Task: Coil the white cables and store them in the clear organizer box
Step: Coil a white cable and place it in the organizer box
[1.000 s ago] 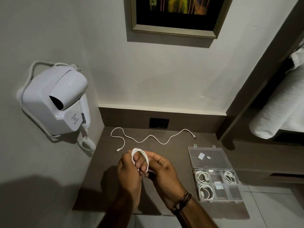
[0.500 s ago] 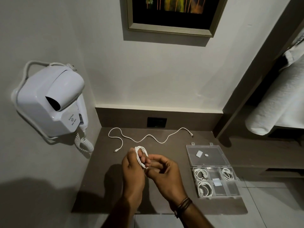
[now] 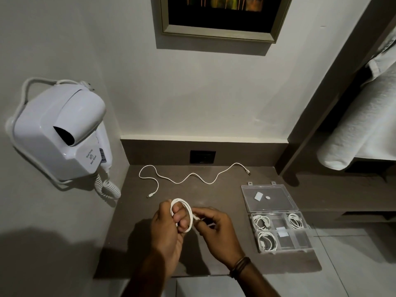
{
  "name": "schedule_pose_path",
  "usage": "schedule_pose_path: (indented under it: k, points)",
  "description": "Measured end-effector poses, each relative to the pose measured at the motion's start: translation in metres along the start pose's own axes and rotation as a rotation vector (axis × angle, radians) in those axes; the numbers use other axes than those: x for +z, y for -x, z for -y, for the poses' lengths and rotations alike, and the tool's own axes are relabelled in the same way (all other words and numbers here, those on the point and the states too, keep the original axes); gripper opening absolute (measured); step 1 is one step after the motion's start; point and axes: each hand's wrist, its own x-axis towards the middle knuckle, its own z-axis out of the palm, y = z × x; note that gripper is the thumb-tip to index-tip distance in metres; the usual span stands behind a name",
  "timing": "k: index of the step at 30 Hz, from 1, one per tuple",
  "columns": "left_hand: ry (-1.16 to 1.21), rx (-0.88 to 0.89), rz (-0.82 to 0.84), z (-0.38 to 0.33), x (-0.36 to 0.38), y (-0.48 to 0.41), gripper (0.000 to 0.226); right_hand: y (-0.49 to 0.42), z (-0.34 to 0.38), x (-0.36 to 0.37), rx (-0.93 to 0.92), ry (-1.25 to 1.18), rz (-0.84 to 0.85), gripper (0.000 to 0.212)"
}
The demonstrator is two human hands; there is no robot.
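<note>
Head view: three coiled cables already sit in compartments of the clear organizer box (image 3: pixel 280 230) at the surface's right edge. The left hand (image 3: pixel 169 230) grasps a coiled white cable (image 3: pixel 182 215) while the right hand (image 3: pixel 216 230) pinches its end. One loose white cable (image 3: pixel 192 175) lies uncoiled near the rear edge, still to do.

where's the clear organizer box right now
The clear organizer box sits open at the counter's right front, right of the right hand, below the loose cable's plug end.
</note>
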Motion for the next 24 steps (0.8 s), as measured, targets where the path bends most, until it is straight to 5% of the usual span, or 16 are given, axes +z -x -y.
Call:
schedule_pose_path:
  k: [7, 15, 24]
  points:
    - [-0.558, 0.323, -0.175, 0.001, 0.001, -0.001, 0.042, 0.005, 0.004, 0.013, 0.122, -0.232, 0.127, 0.037]
    - [-0.620, 0.335, -0.083, 0.028, -0.008, -0.020, 0.048, 0.006, 0.004, 0.005, 0.084, -0.489, 0.128, 0.025]
    - [-0.623, 0.342, 0.082, 0.041, -0.016, -0.037, 0.044, 0.004, -0.001, 0.009, 0.086, -0.351, -0.037, 0.030]
